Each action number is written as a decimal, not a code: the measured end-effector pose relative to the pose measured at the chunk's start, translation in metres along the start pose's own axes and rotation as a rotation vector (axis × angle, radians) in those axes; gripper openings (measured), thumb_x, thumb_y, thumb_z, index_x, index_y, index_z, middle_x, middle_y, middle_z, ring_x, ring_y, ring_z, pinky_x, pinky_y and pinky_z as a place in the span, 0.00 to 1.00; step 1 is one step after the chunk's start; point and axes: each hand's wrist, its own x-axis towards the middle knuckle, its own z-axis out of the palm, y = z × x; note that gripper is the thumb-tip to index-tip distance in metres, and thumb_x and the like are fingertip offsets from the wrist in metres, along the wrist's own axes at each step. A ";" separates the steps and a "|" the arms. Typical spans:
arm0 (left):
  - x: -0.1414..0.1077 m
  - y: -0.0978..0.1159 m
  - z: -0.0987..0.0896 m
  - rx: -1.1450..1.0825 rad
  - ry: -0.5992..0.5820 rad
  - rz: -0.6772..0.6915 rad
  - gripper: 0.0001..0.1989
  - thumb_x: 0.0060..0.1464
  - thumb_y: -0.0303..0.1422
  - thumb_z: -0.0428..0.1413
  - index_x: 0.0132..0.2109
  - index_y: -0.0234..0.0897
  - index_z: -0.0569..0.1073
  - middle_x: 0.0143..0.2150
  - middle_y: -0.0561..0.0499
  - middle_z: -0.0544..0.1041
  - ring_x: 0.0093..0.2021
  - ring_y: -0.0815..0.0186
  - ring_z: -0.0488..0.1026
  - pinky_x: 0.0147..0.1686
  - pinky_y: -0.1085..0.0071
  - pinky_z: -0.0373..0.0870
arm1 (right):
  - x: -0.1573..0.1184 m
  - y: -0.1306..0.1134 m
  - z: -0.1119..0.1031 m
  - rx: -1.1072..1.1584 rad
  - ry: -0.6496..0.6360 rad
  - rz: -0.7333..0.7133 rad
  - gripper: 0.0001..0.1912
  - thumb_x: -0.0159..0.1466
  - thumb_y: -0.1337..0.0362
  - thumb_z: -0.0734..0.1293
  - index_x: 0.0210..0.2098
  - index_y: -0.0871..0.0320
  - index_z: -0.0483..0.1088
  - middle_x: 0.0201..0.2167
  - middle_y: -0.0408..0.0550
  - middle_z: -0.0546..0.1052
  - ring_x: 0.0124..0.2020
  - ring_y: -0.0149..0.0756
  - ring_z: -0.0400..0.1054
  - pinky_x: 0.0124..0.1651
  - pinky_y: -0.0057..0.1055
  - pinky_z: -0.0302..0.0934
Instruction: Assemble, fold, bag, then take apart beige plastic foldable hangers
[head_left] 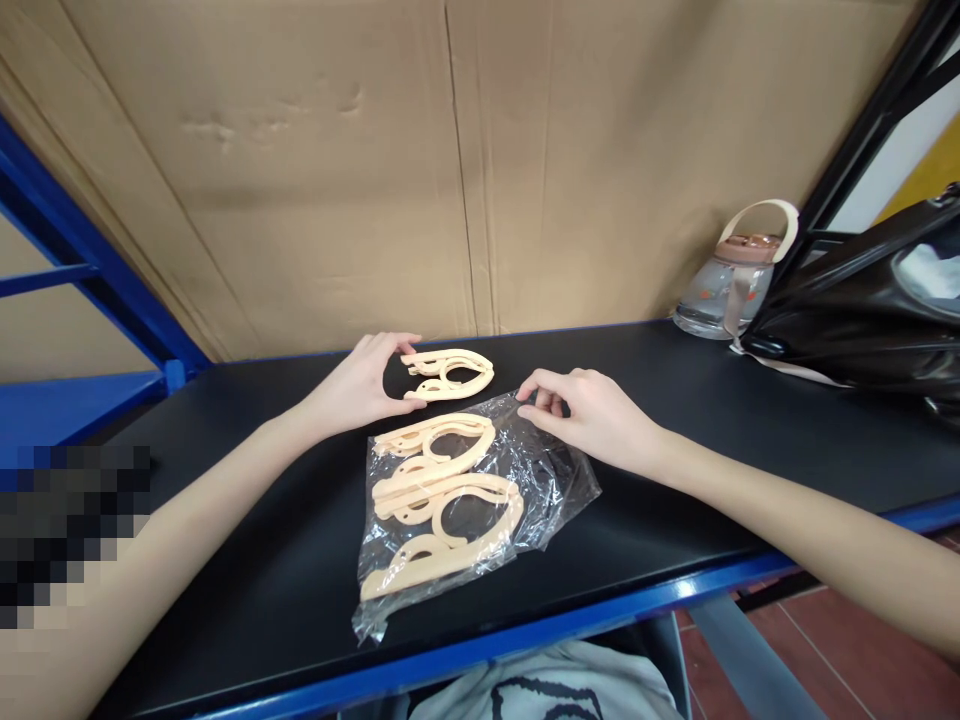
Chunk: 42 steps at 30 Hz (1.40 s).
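My left hand (367, 378) reaches around the left end of a cream folding travel hanger (480, 370), thumb at one arm and fingers at the other. This hanger is folded and sits at the back of the black tabletop. In front of it lies a clear plastic bag (551, 495) with two more folded hangers inside, an upper one (457, 465) and a lower one (442, 572). My right hand (592, 412) has thumb and index finger closed together at the bag's upper right edge. The other fingers of that hand are curled in.
A clear water bottle (716, 297) with a pinkish lid and looped handle stands at the back right. Beside it lies a black bag (862, 310). Cardboard (337, 200) lines the back. A blue frame post (112, 260) rises at left; blue edging (600, 620) runs along the front.
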 end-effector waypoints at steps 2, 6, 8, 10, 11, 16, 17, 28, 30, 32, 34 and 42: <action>0.000 0.013 -0.013 0.170 0.022 0.138 0.32 0.49 0.45 0.59 0.57 0.36 0.62 0.53 0.41 0.69 0.54 0.50 0.64 0.56 0.53 0.61 | 0.000 -0.001 -0.002 -0.051 0.037 -0.019 0.04 0.64 0.63 0.65 0.39 0.55 0.70 0.26 0.38 0.76 0.26 0.30 0.67 0.37 0.30 0.58; -0.003 0.035 -0.032 0.334 0.084 0.267 0.27 0.55 0.40 0.54 0.60 0.39 0.60 0.56 0.41 0.67 0.56 0.48 0.63 0.57 0.50 0.59 | 0.000 -0.002 -0.003 -0.109 0.122 -0.084 0.06 0.65 0.64 0.64 0.42 0.56 0.69 0.28 0.41 0.75 0.32 0.33 0.68 0.42 0.34 0.60; -0.006 0.043 -0.037 0.346 0.123 0.276 0.26 0.56 0.40 0.53 0.60 0.42 0.60 0.56 0.43 0.67 0.57 0.47 0.63 0.58 0.50 0.59 | -0.001 -0.002 -0.003 -0.145 0.184 -0.133 0.09 0.65 0.64 0.63 0.45 0.56 0.68 0.34 0.44 0.75 0.37 0.37 0.68 0.44 0.35 0.61; -0.009 0.051 -0.037 0.320 0.171 0.272 0.27 0.55 0.41 0.55 0.60 0.44 0.60 0.57 0.44 0.66 0.58 0.48 0.63 0.58 0.50 0.59 | -0.001 -0.002 -0.004 -0.210 0.255 -0.184 0.15 0.65 0.63 0.63 0.51 0.56 0.65 0.43 0.49 0.73 0.45 0.41 0.67 0.48 0.39 0.62; -0.010 0.055 -0.037 0.295 0.196 0.273 0.28 0.55 0.42 0.56 0.60 0.44 0.60 0.57 0.44 0.66 0.57 0.49 0.63 0.58 0.50 0.59 | -0.001 -0.002 -0.005 -0.249 0.286 -0.209 0.19 0.65 0.61 0.64 0.54 0.56 0.63 0.47 0.52 0.71 0.48 0.44 0.65 0.50 0.42 0.61; -0.015 0.082 -0.031 0.067 0.302 0.300 0.33 0.50 0.42 0.61 0.59 0.43 0.57 0.53 0.46 0.68 0.53 0.54 0.66 0.55 0.54 0.64 | -0.002 -0.006 -0.012 -0.346 0.361 -0.352 0.38 0.62 0.46 0.64 0.65 0.56 0.50 0.62 0.59 0.60 0.60 0.53 0.56 0.58 0.49 0.54; -0.015 0.087 -0.031 0.017 0.310 0.309 0.33 0.50 0.41 0.62 0.59 0.44 0.57 0.51 0.47 0.68 0.52 0.56 0.67 0.54 0.55 0.66 | -0.002 -0.007 -0.014 -0.333 0.350 -0.382 0.40 0.62 0.44 0.64 0.65 0.56 0.48 0.62 0.58 0.61 0.60 0.52 0.56 0.59 0.48 0.53; -0.019 0.094 -0.019 -0.163 0.223 0.238 0.34 0.47 0.39 0.63 0.58 0.42 0.59 0.51 0.48 0.69 0.51 0.58 0.68 0.53 0.59 0.67 | -0.005 -0.009 -0.021 -0.273 0.254 -0.476 0.38 0.62 0.49 0.65 0.65 0.60 0.52 0.56 0.56 0.67 0.54 0.46 0.63 0.56 0.43 0.59; -0.019 0.094 -0.018 -0.175 0.195 0.234 0.37 0.48 0.40 0.63 0.61 0.43 0.56 0.55 0.46 0.67 0.55 0.56 0.66 0.57 0.56 0.65 | -0.005 -0.007 -0.026 -0.285 0.205 -0.469 0.39 0.61 0.50 0.66 0.65 0.61 0.52 0.56 0.57 0.68 0.54 0.47 0.63 0.56 0.44 0.60; -0.019 0.094 -0.019 -0.185 0.185 0.236 0.39 0.49 0.41 0.62 0.64 0.43 0.53 0.61 0.44 0.63 0.60 0.53 0.62 0.60 0.53 0.62 | -0.004 -0.004 -0.034 -0.321 0.121 -0.449 0.38 0.60 0.51 0.68 0.63 0.63 0.56 0.54 0.57 0.69 0.54 0.49 0.64 0.56 0.45 0.61; -0.018 0.094 -0.021 -0.189 0.198 0.237 0.40 0.51 0.42 0.62 0.65 0.43 0.51 0.64 0.43 0.59 0.63 0.51 0.59 0.61 0.53 0.60 | -0.004 0.000 -0.045 -0.372 0.037 -0.392 0.36 0.59 0.50 0.68 0.60 0.64 0.61 0.52 0.58 0.71 0.52 0.50 0.66 0.54 0.45 0.62; -0.019 0.095 -0.019 -0.149 0.191 0.257 0.33 0.56 0.38 0.57 0.65 0.39 0.54 0.62 0.43 0.62 0.61 0.54 0.60 0.60 0.54 0.61 | -0.007 0.012 -0.063 -0.616 -0.164 -0.164 0.26 0.60 0.48 0.66 0.47 0.64 0.73 0.43 0.58 0.75 0.45 0.51 0.70 0.46 0.41 0.63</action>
